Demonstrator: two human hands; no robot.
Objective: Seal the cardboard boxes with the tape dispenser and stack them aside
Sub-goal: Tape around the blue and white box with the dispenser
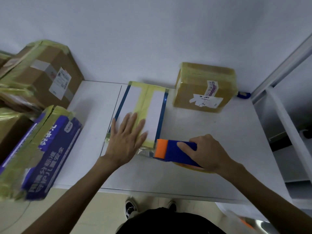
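Right hand (pixel 208 153) grips tape dispenser (pixel 175 150) at white box's (pixel 133 100) near edge; left hand (pixel 125 138) flat on lid; box prob light, stiff, lift by sides

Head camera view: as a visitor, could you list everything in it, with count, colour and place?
flat box: one, white with blue edges and yellow tape, table centre
brown box: one, brown under yellowish tape, far right of table
printed box: one, purple-blue with yellow tape, near left
stacked boxes: several, brown, far left
tape dispenser: one, blue and orange, at the flat box's near right corner
small object: one, blue, behind the brown box
table: one, white
left hand: flat on the flat box
right hand: grips the tape dispenser
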